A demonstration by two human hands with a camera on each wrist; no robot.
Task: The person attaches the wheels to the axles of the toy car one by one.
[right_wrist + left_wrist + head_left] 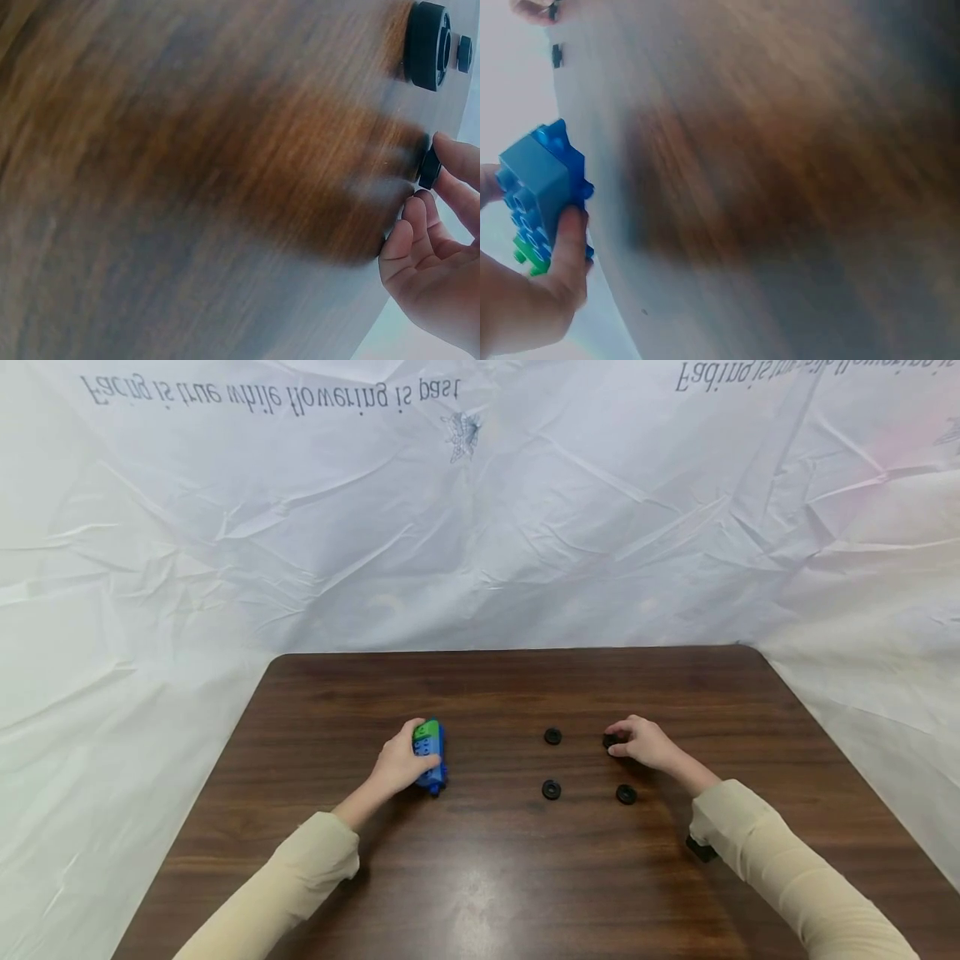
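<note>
In the head view my left hand point(400, 762) grips a toy body of studded building blocks point(429, 747), blue with a green block at its far end. In the left wrist view the thumb lies along one side of the blue block point(540, 172), studs facing the palm side. Over to the right, my right hand point(647, 745) pinches a small black toy wheel point(430, 166) between thumb and fingers, at the tabletop. Three more black wheels lie flat close by: a far left one point(552, 736), a near left one point(551, 789) and a near right one point(626, 793).
A brown wood-grain table point(480, 693) carries everything. Partly covered by the right sleeve point(738, 814) is a dark object point(701, 848) whose kind I cannot tell. White printed sheeting point(480, 543) hangs behind the table's far edge and along both sides.
</note>
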